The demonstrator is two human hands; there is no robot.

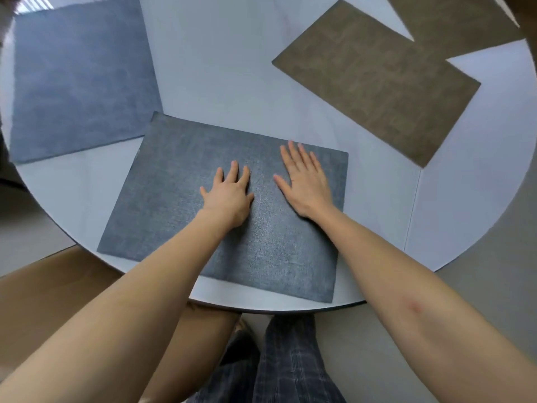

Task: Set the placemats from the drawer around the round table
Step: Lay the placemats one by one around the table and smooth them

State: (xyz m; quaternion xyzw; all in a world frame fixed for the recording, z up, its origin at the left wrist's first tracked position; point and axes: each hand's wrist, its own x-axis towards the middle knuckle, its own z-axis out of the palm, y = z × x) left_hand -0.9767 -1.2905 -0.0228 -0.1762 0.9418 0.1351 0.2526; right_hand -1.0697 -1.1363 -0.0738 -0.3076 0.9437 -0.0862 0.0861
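Observation:
A grey-blue placemat (174,216) lies flat at the near edge of the round white table (220,65). My left hand (229,196) and my right hand (305,181) both press flat on it with fingers spread and straight. A second blue placemat (78,80) lies at the far left, its near corner just under or beside the near mat. A brown placemat (377,82) lies at the right, and another brown placemat (453,21) sits at the far right, cut off by the frame.
The table's curved near rim (290,309) is right in front of my legs. A brown wooden surface (58,286) shows below the table at the left. Grey floor (494,257) lies to the right.

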